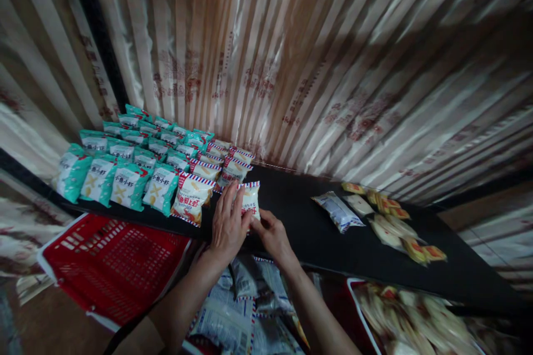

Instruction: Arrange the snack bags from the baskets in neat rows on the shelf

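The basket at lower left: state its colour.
Red with a white rim: the basket, an open plastic grid, shows best in the head view, below the black shelf.
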{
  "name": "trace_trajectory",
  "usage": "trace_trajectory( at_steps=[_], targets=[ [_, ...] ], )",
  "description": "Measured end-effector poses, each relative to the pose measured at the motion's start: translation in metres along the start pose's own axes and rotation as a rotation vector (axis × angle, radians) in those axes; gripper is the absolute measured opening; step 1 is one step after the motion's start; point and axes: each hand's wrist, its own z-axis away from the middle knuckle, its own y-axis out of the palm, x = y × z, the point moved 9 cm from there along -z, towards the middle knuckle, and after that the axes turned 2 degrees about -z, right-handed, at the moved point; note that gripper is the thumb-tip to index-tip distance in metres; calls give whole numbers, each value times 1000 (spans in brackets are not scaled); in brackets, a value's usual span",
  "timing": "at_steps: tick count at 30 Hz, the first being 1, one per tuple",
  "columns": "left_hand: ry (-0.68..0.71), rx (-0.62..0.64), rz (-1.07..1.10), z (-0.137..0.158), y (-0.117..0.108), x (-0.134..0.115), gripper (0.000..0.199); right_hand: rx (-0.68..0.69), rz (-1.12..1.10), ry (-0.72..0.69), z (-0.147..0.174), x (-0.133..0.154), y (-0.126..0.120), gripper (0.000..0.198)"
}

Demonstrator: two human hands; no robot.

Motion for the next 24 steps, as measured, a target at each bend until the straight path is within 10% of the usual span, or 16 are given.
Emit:
trace_trajectory(
  at_steps=[6,16,24],
  targets=[
    [-154,12,-18,5,-1,7,27,-131,-454,170,5,-26,35,40],
    [-271,221,43,23,37,11,48,-224,-387,150,-16,-72,46,47],
    [-290,237,90,20,44,20,50,-128,-204,-16,-23,-41,49,48]
  ],
)
